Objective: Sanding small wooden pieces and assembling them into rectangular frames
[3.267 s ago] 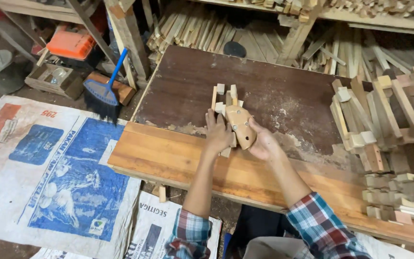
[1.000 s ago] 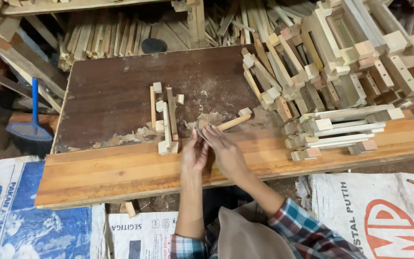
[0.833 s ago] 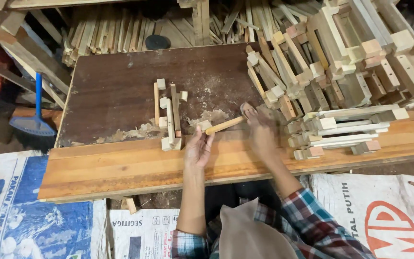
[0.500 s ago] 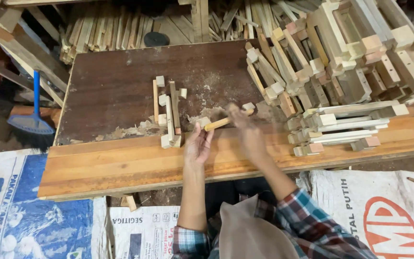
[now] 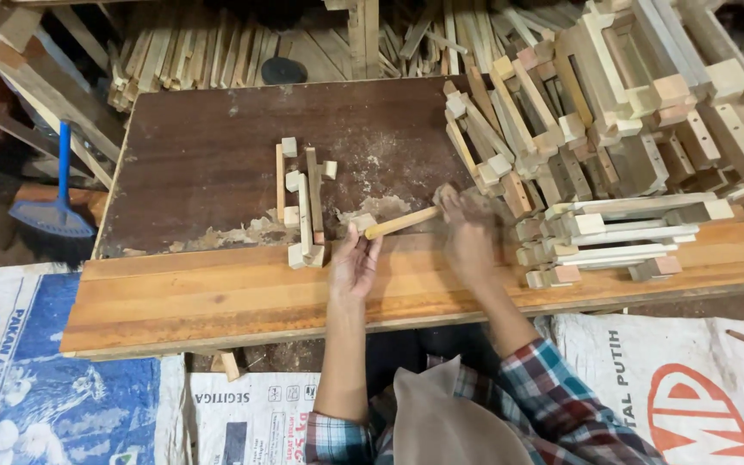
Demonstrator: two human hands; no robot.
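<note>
Left hand (image 5: 355,267): centre of frame, fingers curled around the near end of a wooden stick (image 5: 401,222), grasping it.
Right hand (image 5: 468,234): just right of centre, blurred; lies at the far end of the stick. Cannot tell whether it grips the stick or only touches it.
Wooden stick: pale, slim, lying slantwise between both hands, just above the line where the dark board meets the lighter planks.
Workbench (image 5: 217,297): dark brown board behind, orange-brown planks in front; sawdust patches near the hands.
Small frame pieces (image 5: 303,211): left of the hands, thin slats with little blocks, lying flat.
Stacked wooden assemblies (image 5: 613,155): right and upper right, piled thick.
Brush (image 5: 52,211): blue, far left, below bench level.
Printed sacks (image 5: 36,379): lower left and lower right, on the floor.
</note>
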